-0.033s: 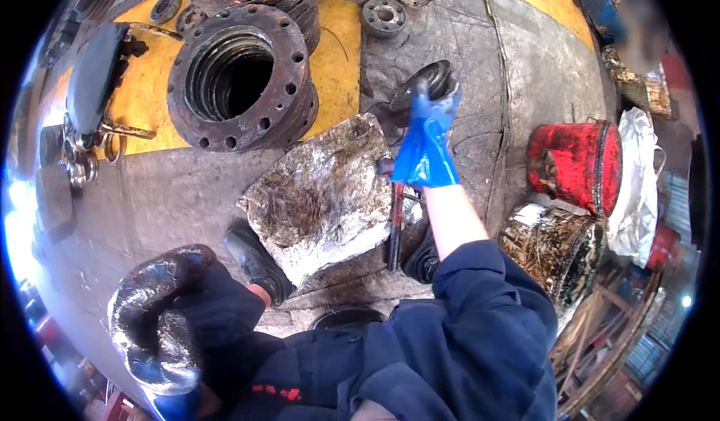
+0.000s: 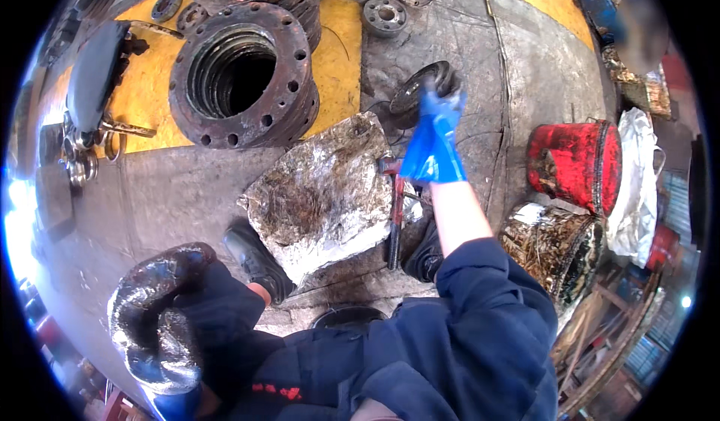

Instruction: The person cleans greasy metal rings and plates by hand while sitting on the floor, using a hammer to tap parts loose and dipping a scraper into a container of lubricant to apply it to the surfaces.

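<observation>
Right hand [image 2: 439,113]: grasping dark disc [image 2: 409,97] off block's [image 2: 322,192] far-right corner
Left hand [image 2: 139,327]: released, on knee [image 2: 217,297]
Hammer [image 2: 395,222]: beside block

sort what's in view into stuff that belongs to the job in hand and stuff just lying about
Seems to belong:
- dark round disc, right hand at its rim
- grimy block, between the boots
- hammer beside the block, probably

Seems just lying about:
- stack of large flanges
- small flange
- red bucket
- white sack
</observation>
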A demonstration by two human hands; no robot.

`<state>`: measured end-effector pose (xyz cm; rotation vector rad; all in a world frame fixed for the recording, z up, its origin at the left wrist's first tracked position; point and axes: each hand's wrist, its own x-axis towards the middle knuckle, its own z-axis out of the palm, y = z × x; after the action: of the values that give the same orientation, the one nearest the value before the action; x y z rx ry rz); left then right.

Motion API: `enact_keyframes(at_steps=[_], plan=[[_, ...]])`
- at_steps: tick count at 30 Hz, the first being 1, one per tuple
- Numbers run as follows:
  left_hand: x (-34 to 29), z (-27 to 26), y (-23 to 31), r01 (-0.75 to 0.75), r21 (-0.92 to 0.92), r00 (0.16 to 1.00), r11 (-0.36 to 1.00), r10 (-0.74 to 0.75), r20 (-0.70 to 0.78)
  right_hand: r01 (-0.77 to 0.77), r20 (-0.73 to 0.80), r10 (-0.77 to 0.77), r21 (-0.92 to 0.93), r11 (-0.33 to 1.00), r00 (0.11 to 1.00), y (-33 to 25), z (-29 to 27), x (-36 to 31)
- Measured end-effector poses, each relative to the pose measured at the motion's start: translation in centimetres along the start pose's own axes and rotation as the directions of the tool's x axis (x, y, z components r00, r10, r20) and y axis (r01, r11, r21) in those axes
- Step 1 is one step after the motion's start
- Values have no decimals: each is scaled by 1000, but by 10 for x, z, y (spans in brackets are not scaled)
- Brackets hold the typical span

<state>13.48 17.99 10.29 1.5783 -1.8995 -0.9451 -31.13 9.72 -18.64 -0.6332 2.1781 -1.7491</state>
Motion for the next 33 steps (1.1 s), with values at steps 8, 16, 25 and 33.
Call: enact_keyframes(at_steps=[8,16,25,33], plan=[[-9,-7,4,-11,-36,1000,999,11,12,-483,587,319,142,864,744,12,-60,72],[-15,-5,22,-36,-57,999,998,36,12,-391,135,367,265,881,920,36,-44,-3],[-14,-3,45,-66,-105,998,992,68,14,-42,-136,34,-57,998,990,6,-21,-144],[-19,2,45,-65,-181,995,981,77,61,-794,588,596,139,592,547,-6,-115,-99]])
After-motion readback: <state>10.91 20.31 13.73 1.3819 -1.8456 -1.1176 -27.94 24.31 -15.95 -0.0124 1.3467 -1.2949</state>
